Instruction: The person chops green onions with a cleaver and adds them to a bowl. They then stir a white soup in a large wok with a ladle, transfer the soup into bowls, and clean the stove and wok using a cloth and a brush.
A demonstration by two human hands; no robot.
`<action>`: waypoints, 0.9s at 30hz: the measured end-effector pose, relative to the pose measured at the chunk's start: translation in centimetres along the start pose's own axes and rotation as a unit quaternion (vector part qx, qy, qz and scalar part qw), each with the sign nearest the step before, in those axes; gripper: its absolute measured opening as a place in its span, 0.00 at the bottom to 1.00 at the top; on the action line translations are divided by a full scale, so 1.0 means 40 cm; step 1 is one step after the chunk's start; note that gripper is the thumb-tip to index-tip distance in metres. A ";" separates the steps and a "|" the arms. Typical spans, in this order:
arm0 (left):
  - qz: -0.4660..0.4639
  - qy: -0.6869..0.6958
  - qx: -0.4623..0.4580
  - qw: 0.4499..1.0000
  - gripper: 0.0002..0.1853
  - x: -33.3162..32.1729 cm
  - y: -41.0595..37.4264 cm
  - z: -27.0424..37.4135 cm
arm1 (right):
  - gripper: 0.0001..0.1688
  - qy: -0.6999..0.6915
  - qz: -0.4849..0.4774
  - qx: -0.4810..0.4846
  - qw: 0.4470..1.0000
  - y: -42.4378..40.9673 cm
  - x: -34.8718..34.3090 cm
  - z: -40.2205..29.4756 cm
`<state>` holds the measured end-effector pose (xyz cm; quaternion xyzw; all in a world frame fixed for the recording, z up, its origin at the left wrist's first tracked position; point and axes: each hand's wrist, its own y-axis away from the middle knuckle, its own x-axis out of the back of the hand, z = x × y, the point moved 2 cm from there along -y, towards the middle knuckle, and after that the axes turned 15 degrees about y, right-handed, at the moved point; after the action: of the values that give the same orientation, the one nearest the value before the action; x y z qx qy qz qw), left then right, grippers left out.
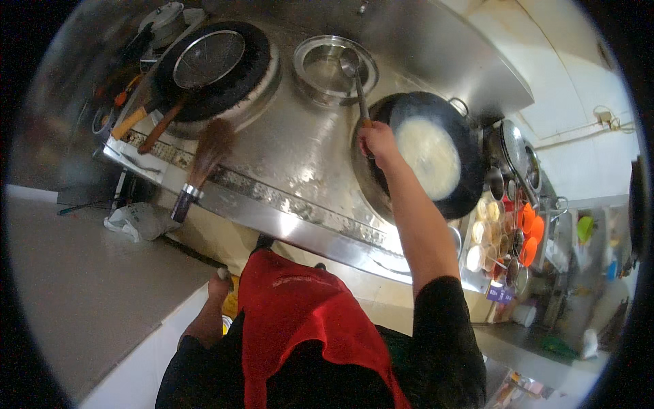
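My right hand (379, 143) grips the wooden handle of a metal ladle (361, 97). The ladle's bowl is over a round steel pot (299, 76) set into the stove top. Beneath my forearm, a dark wok (462, 153) holds pale, milky liquid (431, 153), partly hidden by the arm. My left hand (219, 286) hangs low beside the red apron (301, 291), near the edge of the grey counter. Something small and whitish shows at its fingers, too unclear to name, and I cannot tell whether the hand grips it.
On the left, a mesh strainer (209, 59) lies over a blackened wok (255, 56). A bristle wok brush (207, 158) overhangs the stove's front edge (286, 225). Several seasoning containers (477, 232) and orange containers (531, 230) stand on the right. A plastic bag (140, 220) lies on the grey counter (92, 271).
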<state>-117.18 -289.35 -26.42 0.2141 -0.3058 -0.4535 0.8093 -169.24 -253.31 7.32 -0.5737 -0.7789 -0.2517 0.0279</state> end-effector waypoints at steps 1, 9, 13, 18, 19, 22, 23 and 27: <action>-0.005 0.007 0.040 0.999 0.19 0.009 -0.001 0.044 | 0.03 0.035 0.012 -0.012 0.999 -0.054 -0.027 0.003; 0.080 -0.149 0.078 0.982 0.15 0.246 -0.107 0.147 | 0.10 -0.681 -0.197 -0.165 0.685 -0.112 -0.221 -0.043; 0.008 -0.173 -0.016 0.985 0.15 0.253 -0.200 0.149 | 0.16 -0.696 -0.190 -0.094 0.686 -0.007 -0.182 -0.042; -0.077 -0.394 -0.169 0.900 0.14 0.159 -0.322 0.158 | 0.14 -0.562 -0.119 -0.061 0.816 0.199 -0.091 -0.077; -0.081 -0.478 -0.194 0.853 0.14 0.152 -0.364 0.100 | 0.14 -0.530 -0.098 -0.073 0.839 0.230 -0.082 -0.071; -0.103 -0.587 -0.264 0.759 0.13 0.132 -0.429 0.033 | 0.12 -0.417 -0.069 -0.047 0.905 0.314 -0.048 -0.034; -0.113 -0.602 -0.284 0.738 0.13 0.131 -0.430 0.025 | 0.12 -0.397 -0.056 -0.046 0.915 0.342 -0.039 -0.017; -0.047 -0.213 -0.207 0.954 0.14 0.139 -0.369 0.091 | 0.10 -0.231 0.007 -0.030 0.972 0.461 -0.019 0.041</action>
<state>-126.35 -301.74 -31.31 -0.0456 -0.3601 -0.5791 0.7300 -151.86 -249.32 12.27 -0.6222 -0.7524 -0.1352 -0.1687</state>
